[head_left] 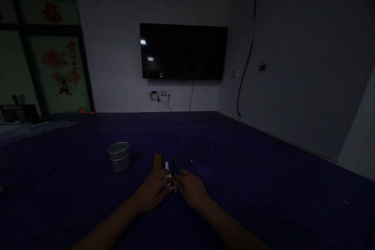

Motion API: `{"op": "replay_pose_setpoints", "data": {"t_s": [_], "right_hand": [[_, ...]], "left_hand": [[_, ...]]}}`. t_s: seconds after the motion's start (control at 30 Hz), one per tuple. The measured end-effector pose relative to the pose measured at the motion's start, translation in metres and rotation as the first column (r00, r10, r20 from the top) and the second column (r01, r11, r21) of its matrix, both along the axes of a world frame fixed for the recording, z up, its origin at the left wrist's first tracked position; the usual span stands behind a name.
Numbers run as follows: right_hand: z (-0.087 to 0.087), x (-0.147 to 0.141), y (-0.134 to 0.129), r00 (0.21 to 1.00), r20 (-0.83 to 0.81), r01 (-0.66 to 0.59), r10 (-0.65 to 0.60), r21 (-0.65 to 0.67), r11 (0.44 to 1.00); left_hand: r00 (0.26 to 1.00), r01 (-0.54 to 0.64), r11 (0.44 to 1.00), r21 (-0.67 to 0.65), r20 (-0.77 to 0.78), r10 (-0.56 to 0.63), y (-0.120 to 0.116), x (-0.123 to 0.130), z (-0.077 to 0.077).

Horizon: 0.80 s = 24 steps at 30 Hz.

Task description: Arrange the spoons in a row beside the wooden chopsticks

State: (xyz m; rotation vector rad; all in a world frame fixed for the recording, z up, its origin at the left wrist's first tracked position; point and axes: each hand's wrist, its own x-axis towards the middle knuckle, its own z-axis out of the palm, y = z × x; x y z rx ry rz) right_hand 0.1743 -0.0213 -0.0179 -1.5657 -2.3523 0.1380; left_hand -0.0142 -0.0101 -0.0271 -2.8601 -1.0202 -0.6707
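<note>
In the dim room, my left hand (pixel 154 191) and my right hand (pixel 190 187) rest palm-down side by side on a dark blue surface (pixel 249 187). Between their fingertips lies a small white stick-like object (pixel 167 168), and both hands touch it; the grip is too dark to make out. A bundle of brown wooden sticks (pixel 157 162) lies just beyond my left hand. A few dark sticks (pixel 175 165) lie beyond my right hand.
A round metal tin (pixel 119 157) stands to the left of the sticks. A black wall-mounted TV (pixel 183 51) hangs ahead, with sockets and cables below it. Plastic sheeting (pixel 26 129) and a dark box lie far left. Small white specks dot the surface.
</note>
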Motion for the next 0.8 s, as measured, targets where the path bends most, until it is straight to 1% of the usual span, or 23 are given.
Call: {"op": "replay_pose_setpoints", "data": {"t_s": [0.3,0.47,0.67,0.8], "right_hand": [[0.001,0.0004,-0.0006,1.0,0.003,-0.006,0.006,0.003,1.0],[0.0016,0.0007,-0.0004,1.0,0.011,-0.01,0.01,-0.005,1.0],[0.0031,0.0009,-0.0016,1.0,-0.002,-0.012,0.012,-0.007,1.0],[0.0047,0.0013,-0.0028,1.0,0.001,-0.02,0.02,-0.004,1.0]], "left_hand": [[1.0,-0.01,1.0,0.025,0.001,0.01,-0.0006,-0.0004,-0.0003],[1.0,-0.006,1.0,0.005,-0.016,0.006,-0.0001,-0.0001,0.0006],[1.0,0.0,0.998,0.059,0.022,-0.001,0.0001,-0.0013,-0.0024],[1.0,0.008,0.999,0.044,0.003,-0.008,0.0019,-0.0018,-0.0032]]}}
